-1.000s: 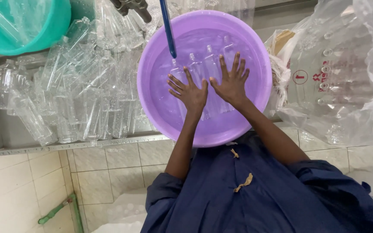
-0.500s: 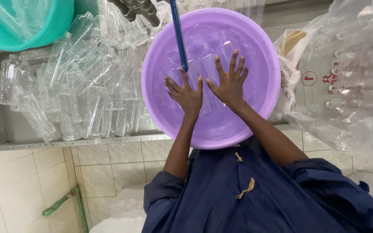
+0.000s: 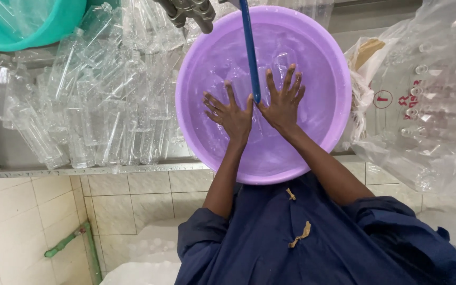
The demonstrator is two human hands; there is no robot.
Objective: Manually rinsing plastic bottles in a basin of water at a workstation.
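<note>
Both hands, left hand [image 3: 231, 117] & right hand [image 3: 282, 102], open flat, pressing clear bottles [image 3: 270, 68] underwater in purple basin [image 3: 323, 132], prob. to sink them; nothing gripped.

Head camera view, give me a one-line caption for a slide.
Both hands, left hand and right hand, spread flat in a water-filled purple basin beside clear plastic bottles.

light: bright, even, diffuse | shadows: faint | glare: on clear plastic | focus: sharp | edges: slight wide-angle bend

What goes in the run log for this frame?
left hand flat in purple basin | right hand same, fingers spread | blue hose between | clear bottles left
</note>
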